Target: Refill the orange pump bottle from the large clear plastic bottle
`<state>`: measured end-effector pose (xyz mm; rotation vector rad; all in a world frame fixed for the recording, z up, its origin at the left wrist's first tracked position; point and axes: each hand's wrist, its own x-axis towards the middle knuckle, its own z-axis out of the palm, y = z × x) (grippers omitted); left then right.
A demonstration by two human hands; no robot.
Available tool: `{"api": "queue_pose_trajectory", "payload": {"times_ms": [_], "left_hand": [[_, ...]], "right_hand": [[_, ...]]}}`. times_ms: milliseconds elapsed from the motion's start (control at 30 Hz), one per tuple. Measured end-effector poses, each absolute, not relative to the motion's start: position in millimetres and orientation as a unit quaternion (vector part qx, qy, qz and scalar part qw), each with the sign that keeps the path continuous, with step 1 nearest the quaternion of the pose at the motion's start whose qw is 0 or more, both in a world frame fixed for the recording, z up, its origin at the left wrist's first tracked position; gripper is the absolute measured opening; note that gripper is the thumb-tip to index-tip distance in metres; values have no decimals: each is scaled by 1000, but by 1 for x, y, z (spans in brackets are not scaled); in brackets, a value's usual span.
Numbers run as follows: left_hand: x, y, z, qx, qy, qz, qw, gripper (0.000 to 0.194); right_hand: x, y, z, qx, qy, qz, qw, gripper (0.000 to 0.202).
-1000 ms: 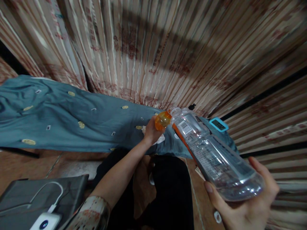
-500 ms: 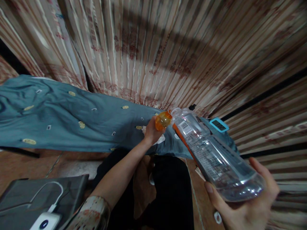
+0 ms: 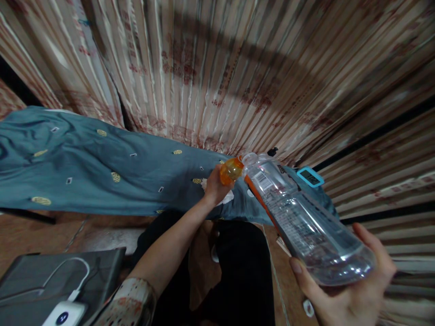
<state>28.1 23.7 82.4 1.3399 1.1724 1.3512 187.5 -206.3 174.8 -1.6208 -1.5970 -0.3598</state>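
Note:
My right hand (image 3: 353, 290) is wrapped round the base of a large clear plastic bottle (image 3: 299, 217), which is tilted with its neck down to the left. A barcode and an orange strip show on its label. The bottle's mouth meets the top of a small orange translucent bottle (image 3: 231, 171), closed in my left hand (image 3: 215, 186). Whatever liquid may be in the clear bottle is hard to make out. A crumpled white tissue (image 3: 227, 197) lies under my left hand.
A teal cloth with pineapple prints (image 3: 136, 172) covers the narrow table. A blue-framed digital timer (image 3: 310, 177) sits at its right end, near a small black object (image 3: 272, 151). Pleated curtains (image 3: 210, 81) hang behind. At lower left, a white device (image 3: 66, 313) with a cable rests on a grey surface (image 3: 102, 271).

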Motion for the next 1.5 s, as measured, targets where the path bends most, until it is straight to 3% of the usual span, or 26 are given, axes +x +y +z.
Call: {"api": "queue_pose_trajectory", "payload": {"times_ms": [1500], "left_hand": [[29,25,79,560,482,524,424,39]], "right_hand": [[192,-205,169,-629,-642,-157,410,114]]}}
